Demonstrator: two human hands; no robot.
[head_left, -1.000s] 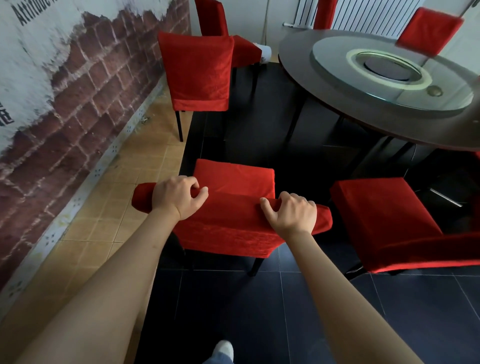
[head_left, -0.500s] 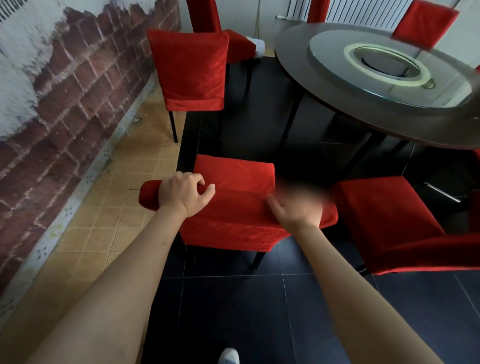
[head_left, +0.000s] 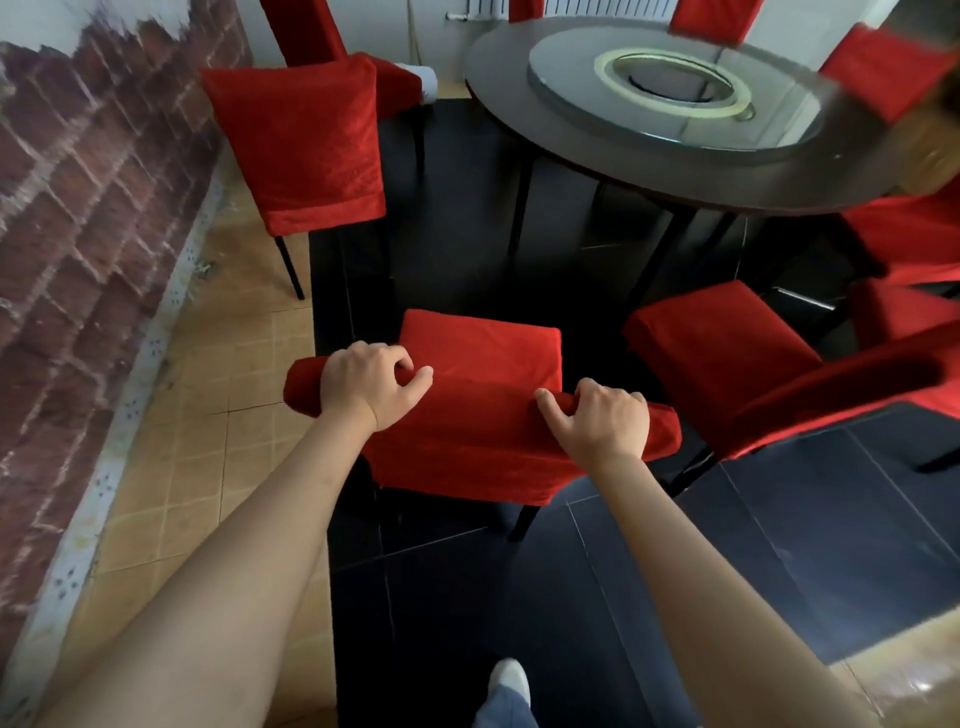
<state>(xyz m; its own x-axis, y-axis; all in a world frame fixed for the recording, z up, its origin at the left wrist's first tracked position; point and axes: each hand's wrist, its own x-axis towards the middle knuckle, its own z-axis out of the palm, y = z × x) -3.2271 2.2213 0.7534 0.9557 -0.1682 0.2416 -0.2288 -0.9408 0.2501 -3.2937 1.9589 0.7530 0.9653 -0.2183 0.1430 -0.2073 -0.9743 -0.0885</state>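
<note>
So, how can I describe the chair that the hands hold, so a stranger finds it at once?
Start at the round dark table with the glass turntable. On its near side, between the brick wall and another red chair, stands a red-covered chair. It alone has the left hand and the right hand gripping its backrest top.

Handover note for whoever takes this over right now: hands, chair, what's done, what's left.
Left hand: grips the backrest top of the red-covered chair near its left end, fingers curled over it.
Right hand: grips the same backrest top near its right end.
Chair: on the dark floor tiles, seat facing the round table, with bare floor between them. A second red chair stands close on its right.
Done: two-handed hold on the backrest.
Left: probably move the chair into place at the table, keeping clear of the neighbouring chair.
</note>
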